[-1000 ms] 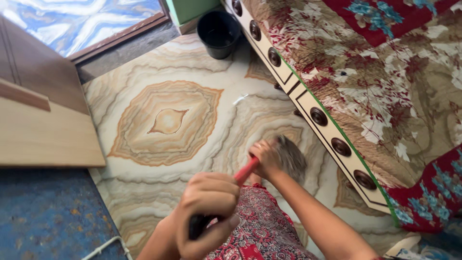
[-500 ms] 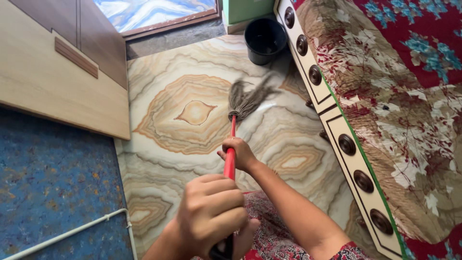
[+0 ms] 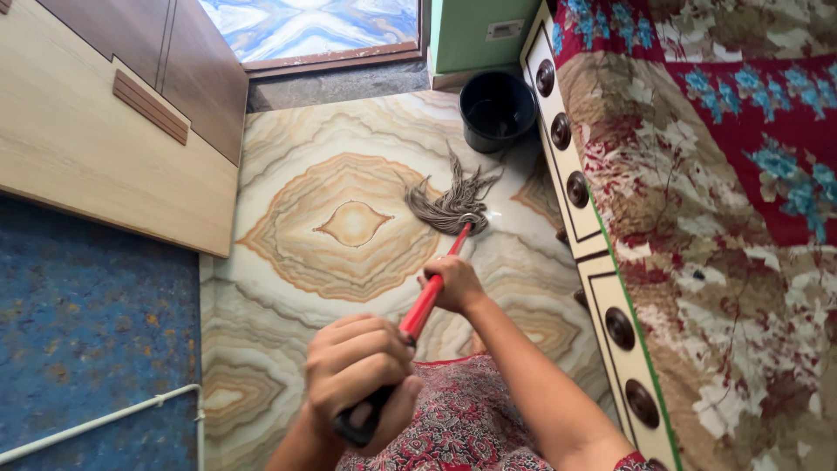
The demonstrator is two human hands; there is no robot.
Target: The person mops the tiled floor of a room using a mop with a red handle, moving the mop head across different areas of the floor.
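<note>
I hold a mop with a red handle (image 3: 429,296) in both hands. My left hand (image 3: 359,371) is closed round the black grip at the handle's upper end, close to the camera. My right hand (image 3: 453,283) grips the red shaft lower down. The grey string mop head (image 3: 449,205) lies spread on the patterned marble-look floor (image 3: 323,227), just in front of a black bucket (image 3: 497,109). My red patterned garment fills the bottom of the view.
A bed with a red and beige floral cover (image 3: 724,218) and a cream frame with round dark knobs (image 3: 571,187) runs along the right. A wooden wardrobe (image 3: 96,139) stands on the left, a blue patterned surface (image 3: 87,331) below it, a doorway at the top.
The mop head has gone from near my right hand out across the floor toward the black bucket. The view has shifted so the bucket and bed sit further down the picture.
</note>
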